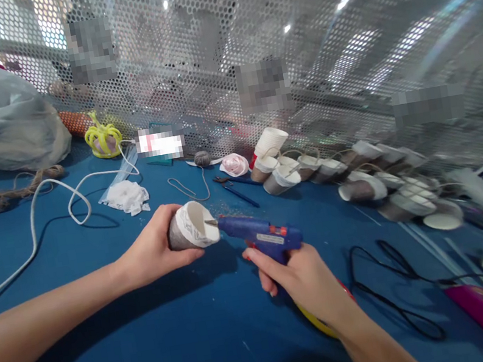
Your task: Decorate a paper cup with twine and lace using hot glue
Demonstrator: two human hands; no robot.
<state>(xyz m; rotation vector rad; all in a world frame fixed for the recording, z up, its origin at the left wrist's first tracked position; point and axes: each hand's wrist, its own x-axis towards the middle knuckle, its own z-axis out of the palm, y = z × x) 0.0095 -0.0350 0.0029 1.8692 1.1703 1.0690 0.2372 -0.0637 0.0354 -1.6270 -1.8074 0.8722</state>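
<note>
My left hand (154,245) is wrapped round a small paper cup (196,225), grey on the outside with white lace round its rim. The cup lies tilted, its mouth facing right. In my right hand (301,273) is a blue hot glue gun (257,233) with red details, gripped by its handle. The gun's metal nozzle points left and reaches the cup's rim; whether it touches the inner wall I cannot tell. Both hands are above the blue tabletop (181,345).
Several similar cups (282,175) with twine handles stand and lie at the back right. Pliers (238,191), white lace (126,195), a pink ribbon roll (234,164) and twine (37,178) lie behind. A white cord (33,222) crosses the left; a black cable (390,295) loops at right.
</note>
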